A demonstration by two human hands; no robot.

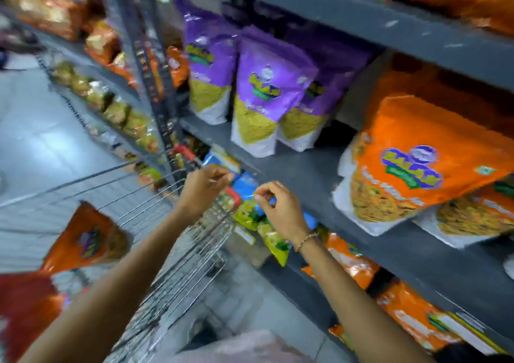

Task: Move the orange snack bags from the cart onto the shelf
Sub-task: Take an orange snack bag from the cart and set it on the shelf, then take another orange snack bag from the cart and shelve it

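Blurred head-cam view, store aisle. Far left, an orange snack bag [89,240] stands in the wire cart [178,268], long axis upright but tilted, top toward upper left, printed face to camera. It lies down-left of both hands; left hand [204,189] is nearer, hovering over cart's far rim w/ fingers loosely curled, holding nothing. Right hand [281,209], also curled & empty, hangs before the grey shelf [311,179], where more orange bags [417,162] lean.
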